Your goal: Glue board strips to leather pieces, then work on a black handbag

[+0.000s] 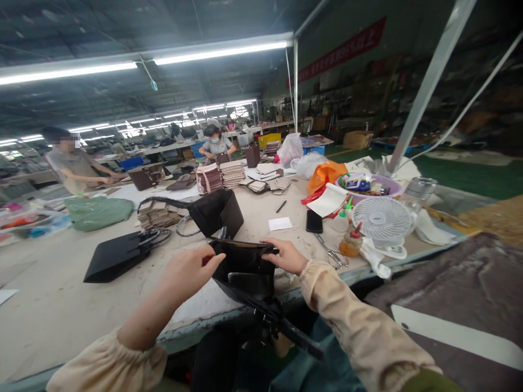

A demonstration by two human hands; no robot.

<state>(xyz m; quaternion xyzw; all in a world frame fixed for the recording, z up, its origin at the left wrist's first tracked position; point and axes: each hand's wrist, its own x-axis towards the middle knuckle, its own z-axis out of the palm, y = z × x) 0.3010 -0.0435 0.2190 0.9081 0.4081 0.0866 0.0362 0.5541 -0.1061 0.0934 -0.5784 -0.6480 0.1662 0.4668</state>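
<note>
A black handbag hangs over the near table edge, its mouth facing me and a strap dangling below. My left hand is closed on the left side of its rim, thumb toward the inside. At the right side of the rim, my right hand pinches the edge between thumb and fingers. Inside the bag a lighter flat patch shows. Just beyond it stands another black bag with its opening up. A third black bag lies on its side to the left, handles toward the middle.
Right of my hands are scissors, a phone, glue bottles and a white fan. Stacks of brown pieces and a green bag lie left. Two people work across the table. A metal post rises at right.
</note>
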